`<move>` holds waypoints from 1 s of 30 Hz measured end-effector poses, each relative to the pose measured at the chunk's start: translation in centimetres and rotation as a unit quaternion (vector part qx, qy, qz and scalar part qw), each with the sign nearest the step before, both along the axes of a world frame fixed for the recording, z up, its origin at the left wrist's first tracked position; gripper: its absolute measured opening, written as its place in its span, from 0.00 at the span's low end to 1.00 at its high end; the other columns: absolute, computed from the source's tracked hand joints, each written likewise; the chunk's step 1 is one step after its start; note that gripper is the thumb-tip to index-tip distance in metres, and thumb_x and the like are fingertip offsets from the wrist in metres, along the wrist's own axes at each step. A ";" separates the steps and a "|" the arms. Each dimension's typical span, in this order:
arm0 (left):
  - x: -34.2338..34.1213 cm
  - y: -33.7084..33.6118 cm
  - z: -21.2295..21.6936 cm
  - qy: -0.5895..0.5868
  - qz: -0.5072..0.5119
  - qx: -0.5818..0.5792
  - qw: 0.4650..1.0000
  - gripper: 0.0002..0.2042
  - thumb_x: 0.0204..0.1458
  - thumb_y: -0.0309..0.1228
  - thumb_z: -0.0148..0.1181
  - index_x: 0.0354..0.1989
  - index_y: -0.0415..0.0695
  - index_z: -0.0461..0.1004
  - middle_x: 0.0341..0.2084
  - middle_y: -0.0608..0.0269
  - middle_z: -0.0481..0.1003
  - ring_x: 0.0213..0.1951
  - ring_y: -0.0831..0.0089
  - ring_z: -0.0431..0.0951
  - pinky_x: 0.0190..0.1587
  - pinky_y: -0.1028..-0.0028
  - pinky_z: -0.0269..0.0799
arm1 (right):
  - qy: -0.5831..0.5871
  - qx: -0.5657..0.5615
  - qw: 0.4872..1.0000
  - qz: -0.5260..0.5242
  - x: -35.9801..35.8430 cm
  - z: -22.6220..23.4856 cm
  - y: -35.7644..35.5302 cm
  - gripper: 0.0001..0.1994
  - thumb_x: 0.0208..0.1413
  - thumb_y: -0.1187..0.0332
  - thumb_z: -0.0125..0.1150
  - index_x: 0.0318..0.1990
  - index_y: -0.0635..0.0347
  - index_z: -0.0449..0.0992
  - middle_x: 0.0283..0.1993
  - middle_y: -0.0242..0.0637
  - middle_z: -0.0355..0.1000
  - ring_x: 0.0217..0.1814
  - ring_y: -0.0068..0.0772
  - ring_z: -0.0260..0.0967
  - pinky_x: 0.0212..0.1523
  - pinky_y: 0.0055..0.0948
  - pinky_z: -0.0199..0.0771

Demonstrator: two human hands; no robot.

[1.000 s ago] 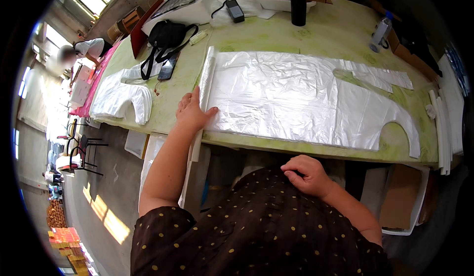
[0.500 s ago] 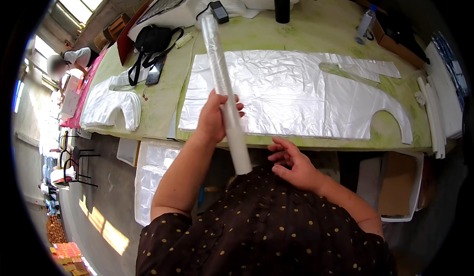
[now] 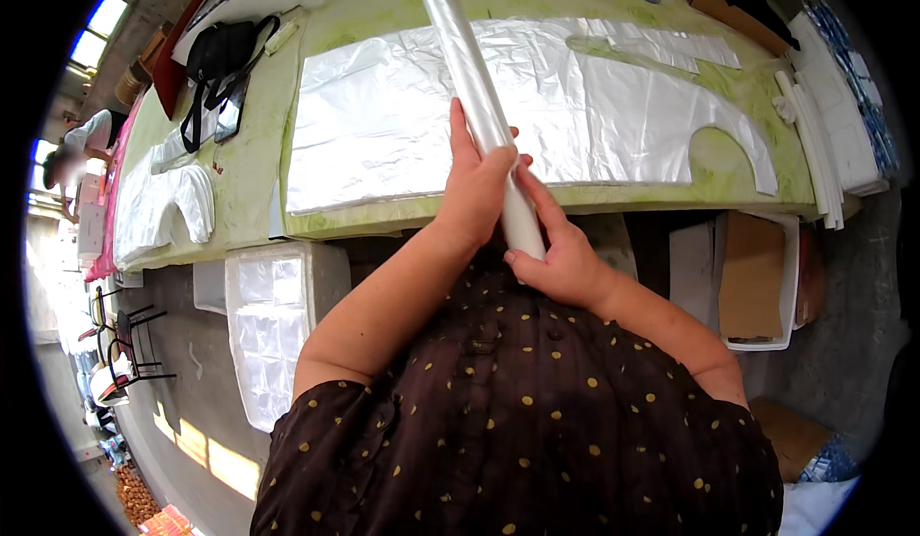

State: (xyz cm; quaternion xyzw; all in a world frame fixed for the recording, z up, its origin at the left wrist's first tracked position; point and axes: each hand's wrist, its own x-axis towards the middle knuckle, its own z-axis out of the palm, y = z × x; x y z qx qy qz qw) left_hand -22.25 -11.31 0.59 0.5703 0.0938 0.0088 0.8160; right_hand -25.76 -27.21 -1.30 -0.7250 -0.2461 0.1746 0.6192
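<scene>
A long roll of clear plastic film (image 3: pixel 468 52) slants up and away from my body, above the table's front edge. My left hand (image 3: pixel 482 180) is wrapped round the lower half of the roll. My right hand (image 3: pixel 563 256) grips it close to its near end, the thumb lying at that end. Beneath the far part of the roll, a stack of thin white plastic aprons (image 3: pixel 383 105) lies spread flat, with its straps and a curved cutout toward the right.
The table (image 3: pixel 374 215) has a greenish cover. At left lie folded plastic pieces (image 3: pixel 158 210), a phone (image 3: pixel 230 113) and a black bag (image 3: pixel 218 52). White rolled strips (image 3: pixel 811 143) lie at the right edge. Below stand a bin of plastic packs (image 3: pixel 268 325) and a bin with cardboard (image 3: pixel 752 273).
My right hand has come from empty onto the roll's near end. The roll and my left hand have shifted right, and the view has tipped lower.
</scene>
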 end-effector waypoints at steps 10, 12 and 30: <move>4.3 4.7 0.5 -0.081 -0.089 0.058 0.991 0.49 0.57 0.22 0.58 0.79 0.55 0.30 0.75 0.48 0.43 0.60 0.61 0.70 0.57 0.59 0.74 | -0.031 -0.124 0.992 -0.021 -0.1 0.2 -5.5 0.48 0.46 0.66 0.67 0.77 0.51 0.51 0.61 0.56 0.71 0.58 0.49 0.74 0.59 0.37 0.72; 7.4 6.6 1.5 -0.024 -0.009 0.053 0.998 0.49 0.57 0.24 0.62 0.79 0.58 0.32 0.76 0.48 0.39 0.64 0.59 0.67 0.58 0.55 0.75 | -0.031 -0.133 0.991 -0.019 -0.4 -0.2 -7.2 0.48 0.45 0.67 0.67 0.77 0.51 0.51 0.61 0.55 0.71 0.58 0.49 0.75 0.58 0.37 0.72; 17.6 11.0 3.0 0.159 -0.205 0.286 0.923 0.18 0.56 0.35 0.62 0.54 0.44 0.74 0.47 0.62 0.75 0.46 0.69 0.76 0.48 0.66 0.78 | -0.081 -0.268 0.960 -0.011 -1.4 1.4 -11.8 0.44 0.45 0.64 0.67 0.74 0.54 0.57 0.62 0.53 0.71 0.58 0.54 0.73 0.59 0.40 0.74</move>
